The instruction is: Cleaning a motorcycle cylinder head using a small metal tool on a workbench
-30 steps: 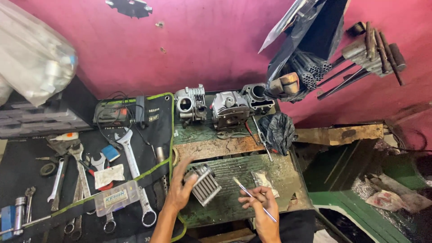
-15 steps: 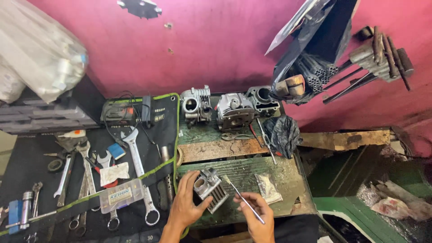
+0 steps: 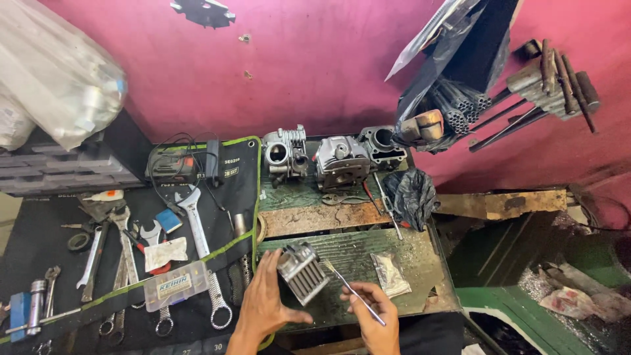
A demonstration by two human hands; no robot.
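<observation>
My left hand [image 3: 263, 306] grips a small finned metal engine part [image 3: 302, 273], tilted just above the green ribbed bench top [image 3: 394, 253]. My right hand [image 3: 374, 315] pinches a thin metal rod [image 3: 351, 292] whose far tip points up-left, close to the finned part. Both hands sit at the near edge of the bench. A small clear plastic bag [image 3: 389, 274] lies just right of the rod.
Three engine castings [image 3: 338, 158] stand at the back of the bench by the pink wall. A black mat [image 3: 131, 263] on the left carries several wrenches [image 3: 200, 243], a clear plastic box [image 3: 174, 286] and small tools. A black bag [image 3: 411, 194] lies right of the castings.
My left hand lifted the finned part off the bench and turned it toward me. My right hand brought the rod closer to it. The view shifted slightly.
</observation>
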